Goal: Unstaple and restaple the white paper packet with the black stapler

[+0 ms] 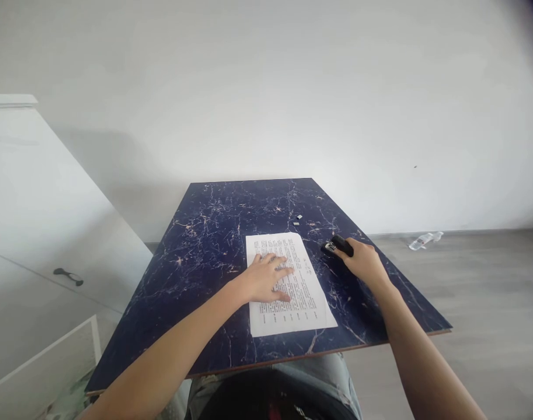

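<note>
A white printed sheet of paper [301, 315] lies on the dark blue marbled table, its lines of text running sideways to me. My left hand [268, 278] rests flat on it with the fingers spread. To the right of the paper, my right hand [366, 261] is wrapped round a black stapler [337, 246], whose front end points left toward the sheet with a gap between them. Whether more than one sheet lies in the pile, I cannot tell.
Two small pale pieces [296, 223] lie on the table [218, 219] beyond the paper. A white cabinet [34, 204] with a dark handle [68, 276] stands at the left. On the floor at the right lies a clear plastic bottle [425, 240]. A white wall rises behind the table.
</note>
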Action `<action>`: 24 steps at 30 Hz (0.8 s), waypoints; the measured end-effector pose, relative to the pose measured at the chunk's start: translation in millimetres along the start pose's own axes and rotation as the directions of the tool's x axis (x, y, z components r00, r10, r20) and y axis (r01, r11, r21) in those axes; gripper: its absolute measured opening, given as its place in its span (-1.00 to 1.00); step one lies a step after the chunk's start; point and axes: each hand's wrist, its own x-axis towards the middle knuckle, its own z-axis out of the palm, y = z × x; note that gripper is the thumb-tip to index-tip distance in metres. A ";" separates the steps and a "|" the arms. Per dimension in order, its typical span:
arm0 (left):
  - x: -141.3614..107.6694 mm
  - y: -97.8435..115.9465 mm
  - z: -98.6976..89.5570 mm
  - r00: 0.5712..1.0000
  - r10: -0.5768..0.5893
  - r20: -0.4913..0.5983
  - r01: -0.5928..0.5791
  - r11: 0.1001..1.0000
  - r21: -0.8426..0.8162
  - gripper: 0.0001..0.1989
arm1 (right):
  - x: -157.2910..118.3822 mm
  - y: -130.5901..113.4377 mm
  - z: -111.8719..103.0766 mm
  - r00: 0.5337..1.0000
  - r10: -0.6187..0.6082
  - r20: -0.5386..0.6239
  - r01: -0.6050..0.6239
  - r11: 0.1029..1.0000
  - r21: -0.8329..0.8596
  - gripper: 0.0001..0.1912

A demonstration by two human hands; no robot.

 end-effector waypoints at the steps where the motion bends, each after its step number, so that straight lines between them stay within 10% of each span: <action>1: 0.7 0.9 1.9 1.000 0.005 -0.012 -0.005 1.000 0.003 -0.12 | 0.1 0.2 0.2 1.000 -0.002 0.004 0.002 1.000 0.000 -0.67; 14: 0.4 -1.1 8.4 0.997 0.009 -0.073 -0.008 1.000 0.016 -0.16 | 3.9 3.6 1.7 0.991 -0.084 -0.101 0.091 0.994 0.067 -0.55; 19: -0.9 -0.9 6.2 0.998 0.020 -0.063 -0.019 1.000 0.021 -0.18 | -3.7 -24.8 -9.1 0.806 -0.201 -0.557 0.336 0.930 0.150 -0.79; 24: -1.9 -0.4 3.9 0.994 0.016 -0.112 -0.014 1.000 0.024 -0.26 | -11.7 -54.2 11.8 0.698 -0.616 -0.366 0.688 0.719 0.102 -0.79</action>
